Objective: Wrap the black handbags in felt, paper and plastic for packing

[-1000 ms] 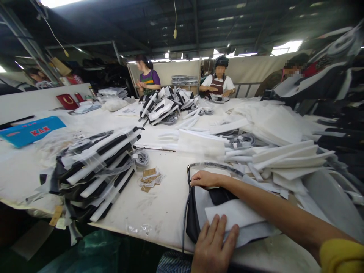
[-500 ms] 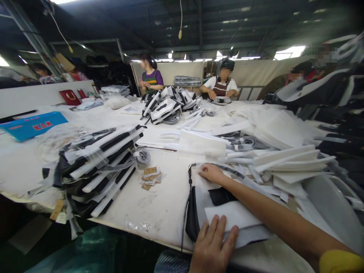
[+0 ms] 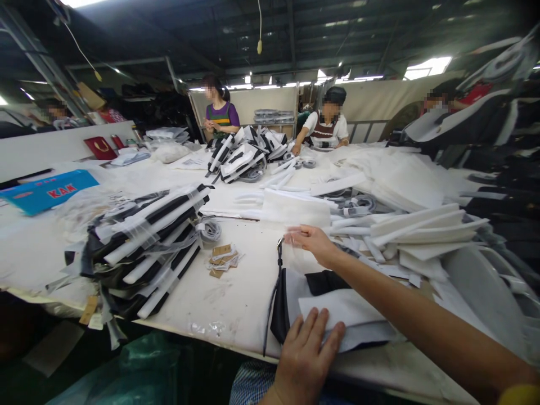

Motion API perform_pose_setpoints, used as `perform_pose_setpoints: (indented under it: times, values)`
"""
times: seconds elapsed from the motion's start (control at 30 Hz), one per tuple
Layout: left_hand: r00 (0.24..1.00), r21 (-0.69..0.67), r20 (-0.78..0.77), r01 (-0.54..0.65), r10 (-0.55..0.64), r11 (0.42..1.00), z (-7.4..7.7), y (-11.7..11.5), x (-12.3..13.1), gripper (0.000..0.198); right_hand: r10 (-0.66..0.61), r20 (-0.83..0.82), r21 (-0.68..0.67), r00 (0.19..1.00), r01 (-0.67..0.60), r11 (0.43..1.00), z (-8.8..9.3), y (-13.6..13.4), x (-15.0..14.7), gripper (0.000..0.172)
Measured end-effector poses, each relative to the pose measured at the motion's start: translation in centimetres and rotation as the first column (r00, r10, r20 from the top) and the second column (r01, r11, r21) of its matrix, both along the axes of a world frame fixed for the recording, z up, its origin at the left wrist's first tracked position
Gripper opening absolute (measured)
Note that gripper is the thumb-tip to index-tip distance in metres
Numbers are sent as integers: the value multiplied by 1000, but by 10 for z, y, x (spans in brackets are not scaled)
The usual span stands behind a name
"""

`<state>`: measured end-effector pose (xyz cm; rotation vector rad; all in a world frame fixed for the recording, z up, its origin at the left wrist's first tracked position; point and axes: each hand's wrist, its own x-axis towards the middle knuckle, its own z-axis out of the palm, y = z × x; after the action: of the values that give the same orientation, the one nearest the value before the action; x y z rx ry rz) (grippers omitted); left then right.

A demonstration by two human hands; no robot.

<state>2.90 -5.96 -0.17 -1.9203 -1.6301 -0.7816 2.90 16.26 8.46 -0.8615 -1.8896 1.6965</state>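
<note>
Left hand [image 3: 307,350] flat on white sheet [image 3: 358,308] | right hand [image 3: 315,243] by strap [image 3: 279,262], grip unclear | blue packet [image 3: 34,201]: "KAM"

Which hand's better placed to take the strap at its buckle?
Right, probably: the right hand is right by the buckle, though its fingers are blurred. The left hand lies lower, flat on the white sheet over the black bag.

At the left edge of the frame, a blue packet [image 3: 31,199] is showing large red letters, apparently KAM, the last one blurred. Above centre-left, a white sheet [image 3: 194,162] is carrying dark print too small to read.
</note>
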Motion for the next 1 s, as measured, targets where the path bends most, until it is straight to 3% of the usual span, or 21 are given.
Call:
perform_pose_setpoints:
  times: [0.1,0.17,0.3,0.43,0.53,0.67,1.0]
  values:
    - [1000,-1,26,-7,7,1000,-1,0,1,37,87,-20,87,996,-85,993,17,-28,32,25]
    - [1000,4,29,1,-1,1000,-1,0,2,36,171,32,226,985,-174,958,19,-48,60,21]
    - [996,26,82,30,-32,999,0,0,2,32,343,186,440,921,-390,808,5,-79,105,23]
    - [985,-44,153,89,-81,995,2,0,0,26,445,173,550,879,-461,697,-12,-88,127,38]
    - [969,17,196,149,-150,989,3,0,-3,26,461,125,567,879,-445,693,-16,-88,131,46]
    - [946,50,251,200,-206,979,3,-4,-6,22,453,114,556,884,-435,708,-13,-88,133,43]
    - [976,107,185,100,-118,989,-8,-22,-11,23,426,187,627,885,-442,641,-17,-94,138,38]
